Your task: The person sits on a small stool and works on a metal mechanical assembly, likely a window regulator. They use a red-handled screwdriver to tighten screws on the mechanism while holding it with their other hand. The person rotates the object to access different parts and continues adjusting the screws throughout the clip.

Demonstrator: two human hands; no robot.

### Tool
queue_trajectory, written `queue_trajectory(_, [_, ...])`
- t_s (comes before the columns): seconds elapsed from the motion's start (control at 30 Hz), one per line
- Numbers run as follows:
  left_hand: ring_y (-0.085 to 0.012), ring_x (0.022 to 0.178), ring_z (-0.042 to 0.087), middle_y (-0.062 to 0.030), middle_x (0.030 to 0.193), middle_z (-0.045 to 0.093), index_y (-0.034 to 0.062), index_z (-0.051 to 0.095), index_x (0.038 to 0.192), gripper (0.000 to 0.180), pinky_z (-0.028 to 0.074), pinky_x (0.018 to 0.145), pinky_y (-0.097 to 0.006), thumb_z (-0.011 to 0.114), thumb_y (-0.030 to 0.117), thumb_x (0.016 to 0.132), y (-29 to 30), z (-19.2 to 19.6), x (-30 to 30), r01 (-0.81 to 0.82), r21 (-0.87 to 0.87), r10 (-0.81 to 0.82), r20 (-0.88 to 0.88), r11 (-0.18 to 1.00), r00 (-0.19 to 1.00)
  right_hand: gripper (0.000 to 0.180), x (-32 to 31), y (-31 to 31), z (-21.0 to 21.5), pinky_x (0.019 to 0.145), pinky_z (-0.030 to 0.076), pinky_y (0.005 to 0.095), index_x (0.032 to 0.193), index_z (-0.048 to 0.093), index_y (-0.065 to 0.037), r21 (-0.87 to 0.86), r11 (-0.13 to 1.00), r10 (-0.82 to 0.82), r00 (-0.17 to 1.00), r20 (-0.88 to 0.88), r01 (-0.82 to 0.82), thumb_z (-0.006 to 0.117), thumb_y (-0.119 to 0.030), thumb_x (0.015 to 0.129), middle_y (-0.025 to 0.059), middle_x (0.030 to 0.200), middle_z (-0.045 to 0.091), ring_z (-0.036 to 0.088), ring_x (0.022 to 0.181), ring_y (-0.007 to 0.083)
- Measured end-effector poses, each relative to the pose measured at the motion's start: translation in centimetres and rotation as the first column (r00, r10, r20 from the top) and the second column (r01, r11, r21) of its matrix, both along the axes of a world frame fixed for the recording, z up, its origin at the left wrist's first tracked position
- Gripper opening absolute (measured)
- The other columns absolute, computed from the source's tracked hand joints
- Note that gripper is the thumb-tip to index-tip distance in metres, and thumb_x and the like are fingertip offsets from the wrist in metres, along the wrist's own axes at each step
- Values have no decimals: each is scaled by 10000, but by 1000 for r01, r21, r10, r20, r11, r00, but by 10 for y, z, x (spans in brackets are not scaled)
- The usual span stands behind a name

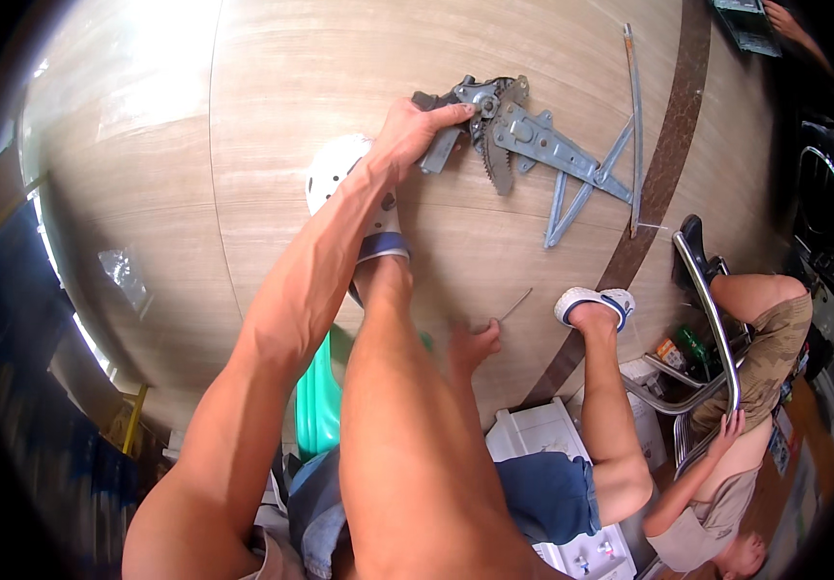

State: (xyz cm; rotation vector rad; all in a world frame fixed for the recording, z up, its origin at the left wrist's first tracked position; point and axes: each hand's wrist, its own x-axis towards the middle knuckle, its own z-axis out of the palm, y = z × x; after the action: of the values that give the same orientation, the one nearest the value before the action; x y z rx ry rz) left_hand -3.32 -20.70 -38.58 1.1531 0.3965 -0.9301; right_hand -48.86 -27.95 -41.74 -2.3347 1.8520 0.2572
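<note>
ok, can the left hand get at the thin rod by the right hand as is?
Probably not: the left hand is taken up with the dark end of the metal mechanism, and in this view the left leg comes between its forearm and the thin rod.

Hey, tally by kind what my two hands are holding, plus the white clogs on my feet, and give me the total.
Window regulator, in the left hand, counted as one assembly: 1
Thin metal rod, in the right hand, any handle hidden: 1
White clogs, one partly covered by the left forearm: 2
Total: 4
</note>
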Motion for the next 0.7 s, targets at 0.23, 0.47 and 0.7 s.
queue_trajectory(0.23, [-142,595,653,-103,760,730,-39,761,871,339,502,537,-279,846,288,841,3,-7,-3,-4,8,4,-7,1000,1000,658,-36,-41,-25,1010,450,536,1268,512,105,-111,993,-8,969,245,36,783,-260,792,322,1155,586,554,1120,483])
queue_trajectory(0.47, [-148,606,666,-111,767,734,-49,754,895,336,522,549,-281,855,266,840,-18,8,3,-31,-96,29,-13,995,999,391,-71,-93,-15,728,571,443,1212,522,24,189,960,-234,962,141,206,697,-134,900,171,1080,663,684,904,306])
queue_trajectory(0.7, [-150,625,676,-116,776,739,-53,752,910,325,535,565,-284,873,236,821,11,-13,-4,-40,10,40,-19,999,999,304,108,-62,116,563,544,310,1245,530,39,189,940,-342,767,543,286,650,-54,982,116,1035,683,657,755,164])
